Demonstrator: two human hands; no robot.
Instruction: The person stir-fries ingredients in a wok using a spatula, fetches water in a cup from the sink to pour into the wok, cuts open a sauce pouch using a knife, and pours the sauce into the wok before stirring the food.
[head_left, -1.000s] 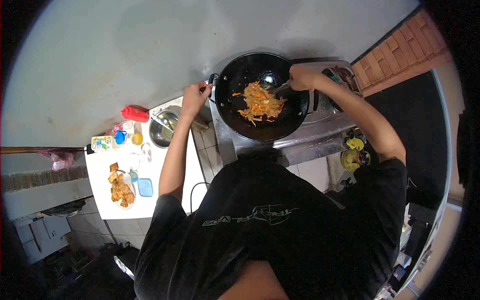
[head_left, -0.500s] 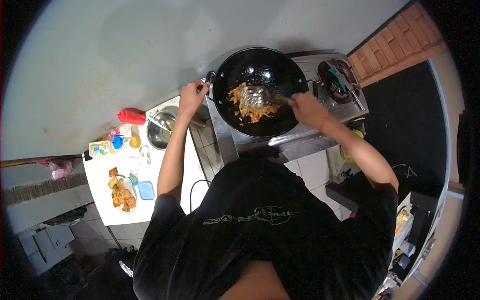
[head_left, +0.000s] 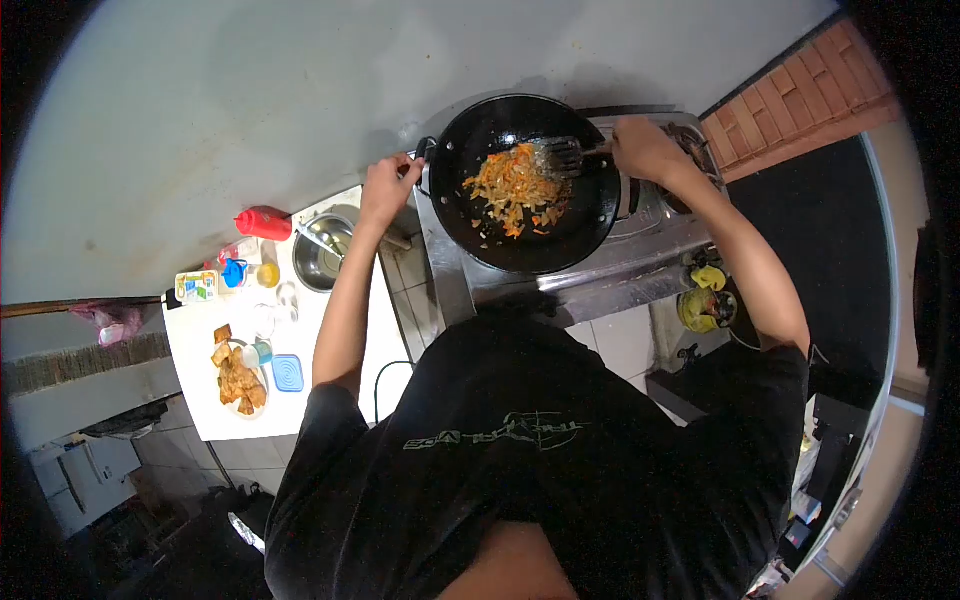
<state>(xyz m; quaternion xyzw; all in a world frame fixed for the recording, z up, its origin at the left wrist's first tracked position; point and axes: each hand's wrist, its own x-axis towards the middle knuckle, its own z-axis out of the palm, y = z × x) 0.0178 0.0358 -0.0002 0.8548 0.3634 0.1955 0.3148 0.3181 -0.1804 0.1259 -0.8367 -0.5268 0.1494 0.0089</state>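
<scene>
Kitchen wall: grey, smudged in places, spanning the top of the view.
Pink bag: thin and crumpled, hanging at far left.
White table: brightly lit, below the wall.
Plate: near the table's left side, piled with golden-brown food pieces.
Small containers: grouped behind the plate, one with a bright blue top, another yellowish.
Blue square lid: flat, to the right of the plate.
Red bottle: lying on its side by the wall, its tip pointing left.
Metal bowl: round and shiny, with a long pale-handled utensil across it.
Left hand: thumb and fingers closed together on the wok's side handle.
Black wok: wide and deep, over the steel stove.
Shredded food: orange and pale brown strips, heaped inside the wok around its middle, with loose bits nearer the wearer.
Black T-shirt: the wearer's, filling the lower centre.
Slotted spatula: dark head in the wok, at the right edge of the heap.
Right hand: fingers wrapped around the spatula's handle, above the wok's right rim.
Brick strip: reddish, at upper right.
</scene>
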